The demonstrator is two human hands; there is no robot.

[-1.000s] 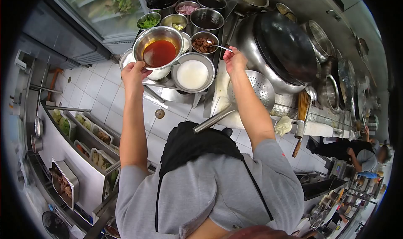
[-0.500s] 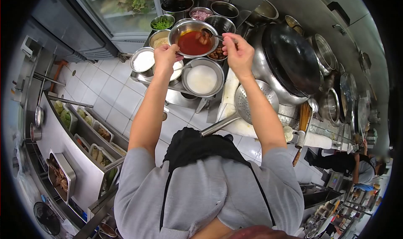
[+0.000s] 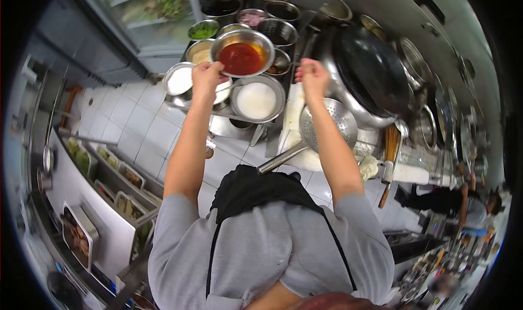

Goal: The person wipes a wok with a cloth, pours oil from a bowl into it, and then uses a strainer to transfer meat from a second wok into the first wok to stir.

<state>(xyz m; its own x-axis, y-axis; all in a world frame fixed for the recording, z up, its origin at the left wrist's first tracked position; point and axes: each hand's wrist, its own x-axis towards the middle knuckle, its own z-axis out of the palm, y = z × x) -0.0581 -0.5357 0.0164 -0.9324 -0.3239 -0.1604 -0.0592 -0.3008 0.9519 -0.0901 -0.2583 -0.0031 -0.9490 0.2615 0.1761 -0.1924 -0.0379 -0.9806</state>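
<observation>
My left hand [image 3: 206,80] is closed on the near-left rim of a steel bowl [image 3: 227,39], which holds red-orange sauce [image 3: 238,58]. It keeps the bowl above several other containers. My right hand [image 3: 314,81] is to the right of the bowl, apart from it, with fingers curled; whether anything is in them does not show. Between bowl and hand sits a small container of brown pieces [image 3: 280,62], partly covered. Nearer me stands a pan of white granules [image 3: 256,100], with a bowl of white powder [image 3: 178,80] to its left.
A large black wok [image 3: 376,73] rests on the stove at right. A perforated skimmer [image 3: 328,126] lies beneath my right forearm, its handle toward me. A bamboo brush [image 3: 391,146] is farther right. Food trays [image 3: 79,236] line the left counter. Another person [image 3: 475,212] stands at far right.
My right hand has moved right and down, away from the bowl. The spoon with brown pieces it held over the sauce no longer shows there. My left hand still grips the bowl.
</observation>
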